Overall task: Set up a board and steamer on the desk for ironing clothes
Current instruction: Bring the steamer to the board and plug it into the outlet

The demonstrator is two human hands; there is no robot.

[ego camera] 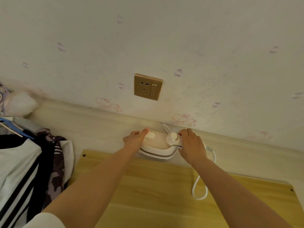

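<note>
At the far left I see a heap of clothes (24, 175), white with black stripes and a dark patterned piece beside it, with a blue hanger (15, 127) lying across the top. Next to it the yellow wooden board (148, 195) lies flat on the pale desk (102, 129), its far edge close to the wall.

My left hand (135, 139) wraps the left end of the steamer (156, 145), thumb stretched along its top and the other fingers curled over the far side. The steamer is a small white and cream unit that sits just past the board's far edge, near the wall. My right hand (191, 145) is at its right end, fingers curled and pinching the part just beside the round white dial (174, 136); from this angle I cannot quite tell whether they grip the handle or the cord's root.

The white cord (199, 186) runs from under the right hand and loops down onto the board. On the wall above the steamer sits a gold socket (148, 86) with a switch, nothing plugged in.
</note>
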